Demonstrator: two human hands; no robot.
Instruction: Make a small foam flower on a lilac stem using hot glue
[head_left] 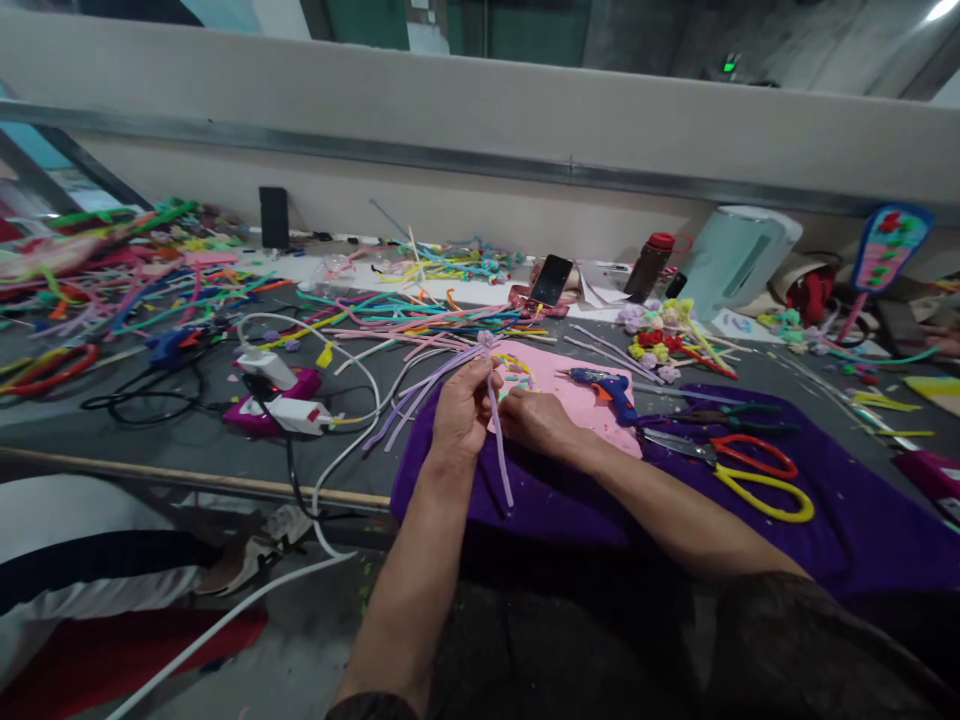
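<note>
Lilac pipe cleaner point(499, 440), pink felt sheet point(570, 385), purple cloth point(825, 520), blue glue gun point(611, 388), yellow/red scissors point(757, 478).

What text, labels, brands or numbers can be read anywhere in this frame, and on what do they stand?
None can be read.
White sheet by the pale appliance: a blue mark, too blurred to read.
Green lit sign far behind: too small to read.
Glue gun, phone, bottle: no visible lettering.

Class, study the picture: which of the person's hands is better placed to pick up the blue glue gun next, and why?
The right hand, probably. The blue glue gun lies on the pink sheet just beyond it, while the left hand sits farther off and grips the lilac pipe cleaner.
</note>
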